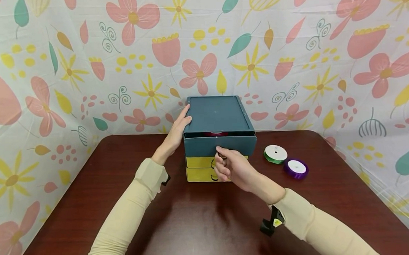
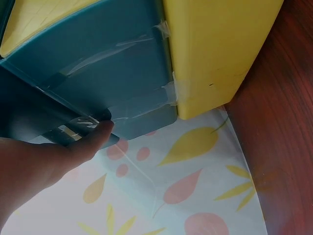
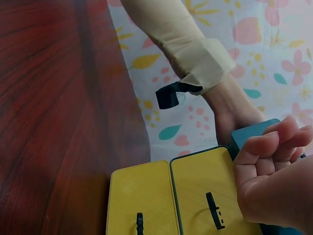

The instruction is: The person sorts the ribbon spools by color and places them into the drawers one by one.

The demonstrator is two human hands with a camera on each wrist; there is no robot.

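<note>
A small drawer cabinet (image 1: pixel 217 111) with a blue top stands at the back of the table. Its blue top drawer (image 1: pixel 200 146) is slightly pulled out, and something dark pink (image 1: pixel 216 134) shows in the gap. My right hand (image 1: pixel 238 169) is at that drawer's front, thumb and curled fingers pinching its small dark handle, which is mostly hidden. My left hand (image 1: pixel 175 134) rests against the cabinet's upper left side with its fingers extended. Below sit two yellow drawers (image 1: pixel 197 174) with black handles (image 3: pixel 213 210), both closed.
To the right of the cabinet lie a spool of green ribbon (image 1: pixel 275 154) and a spool of purple ribbon (image 1: pixel 296 168), close together. The dark wooden table (image 1: pixel 181 227) runs back to a flower-patterned cloth (image 1: pixel 194 48) hanging just behind the cabinet.
</note>
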